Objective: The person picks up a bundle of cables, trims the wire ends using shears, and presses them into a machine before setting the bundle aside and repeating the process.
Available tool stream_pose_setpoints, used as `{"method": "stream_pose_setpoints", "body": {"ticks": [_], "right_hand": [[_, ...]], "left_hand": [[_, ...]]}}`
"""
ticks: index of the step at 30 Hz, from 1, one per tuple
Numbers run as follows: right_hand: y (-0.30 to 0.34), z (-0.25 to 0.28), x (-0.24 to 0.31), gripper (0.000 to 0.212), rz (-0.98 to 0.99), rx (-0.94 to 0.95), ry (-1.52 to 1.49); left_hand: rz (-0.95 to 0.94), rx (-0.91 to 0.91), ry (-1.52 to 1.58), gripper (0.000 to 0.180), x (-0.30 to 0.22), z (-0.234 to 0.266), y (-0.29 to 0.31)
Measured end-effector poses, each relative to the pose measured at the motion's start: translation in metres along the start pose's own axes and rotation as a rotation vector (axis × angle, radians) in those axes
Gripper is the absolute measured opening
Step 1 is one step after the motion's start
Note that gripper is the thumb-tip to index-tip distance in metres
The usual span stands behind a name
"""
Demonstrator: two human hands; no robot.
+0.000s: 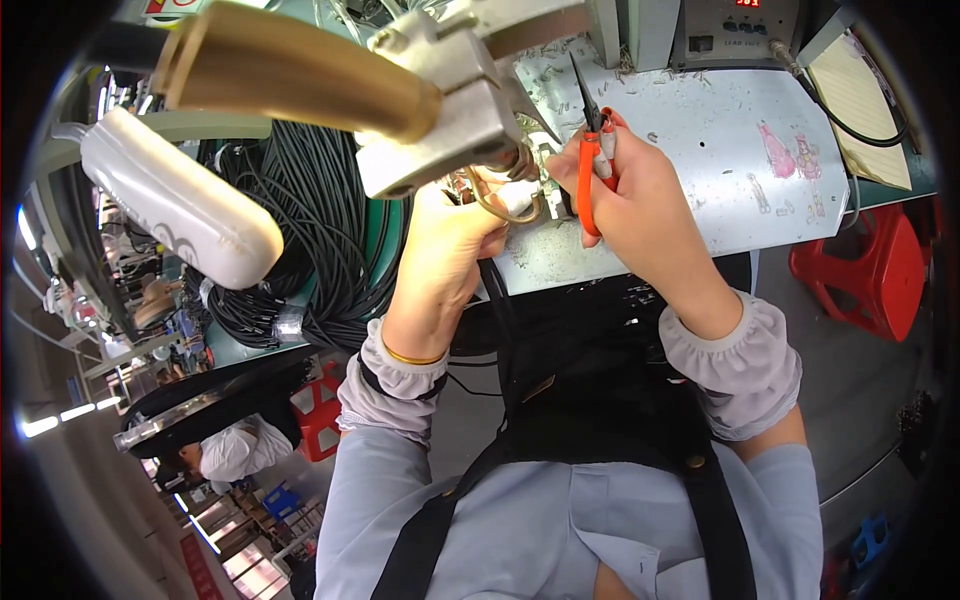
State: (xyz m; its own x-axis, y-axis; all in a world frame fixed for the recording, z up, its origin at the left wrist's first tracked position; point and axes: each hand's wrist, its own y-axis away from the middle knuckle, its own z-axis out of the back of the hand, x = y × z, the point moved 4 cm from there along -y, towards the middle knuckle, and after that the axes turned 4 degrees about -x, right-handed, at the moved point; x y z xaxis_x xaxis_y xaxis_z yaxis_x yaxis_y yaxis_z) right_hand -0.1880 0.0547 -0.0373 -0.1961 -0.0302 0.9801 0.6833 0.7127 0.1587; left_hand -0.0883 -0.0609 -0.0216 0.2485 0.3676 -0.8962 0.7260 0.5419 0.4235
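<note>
My right hand [645, 195] is wrapped round a pair of needle-nose pliers [588, 165] with orange-red handles, their dark jaws pointing up and away. Its thumb and fingertips come close to the metal parts under the clamp. Beside it, my left hand [440, 240] is closed, its fingertips partly hidden behind a bent metal loop [525, 212]. A black cable [497, 300] runs down from my left fingers; the end in the grip is hidden. Above the left hand sits a metal clamp block [440, 140] bearing a thick brown cylindrical handle [300, 75].
A large coil of black cables [320, 200] lies left of my hands. The pale metal work plate [690, 130] is strewn with small clippings. A control box [740, 35] with a red display stands behind it. A white rounded device [180, 200] juts in at left; a red stool [870, 270] stands at right.
</note>
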Motion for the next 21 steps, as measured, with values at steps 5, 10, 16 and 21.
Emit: {"method": "stream_pose_setpoints", "body": {"ticks": [5,10,16,21], "right_hand": [[0.004,0.001,0.000,0.006,0.009,-0.001,0.003],[0.026,0.002,0.006,0.005,-0.068,0.083,-0.146],[0.064,-0.001,0.038,0.007,0.625,-0.252,0.408],[0.079,-0.016,0.028,0.007,0.765,-0.005,0.594]], "left_hand": [[0.007,0.015,-0.060,0.015,0.000,0.002,0.004],[0.075,0.209,0.096,0.019,0.002,-0.002,0.031],[-0.271,0.108,-0.297,0.020,0.004,-0.016,0.059],[-0.085,0.113,-0.267,0.018,0.014,-0.024,0.074]]}}
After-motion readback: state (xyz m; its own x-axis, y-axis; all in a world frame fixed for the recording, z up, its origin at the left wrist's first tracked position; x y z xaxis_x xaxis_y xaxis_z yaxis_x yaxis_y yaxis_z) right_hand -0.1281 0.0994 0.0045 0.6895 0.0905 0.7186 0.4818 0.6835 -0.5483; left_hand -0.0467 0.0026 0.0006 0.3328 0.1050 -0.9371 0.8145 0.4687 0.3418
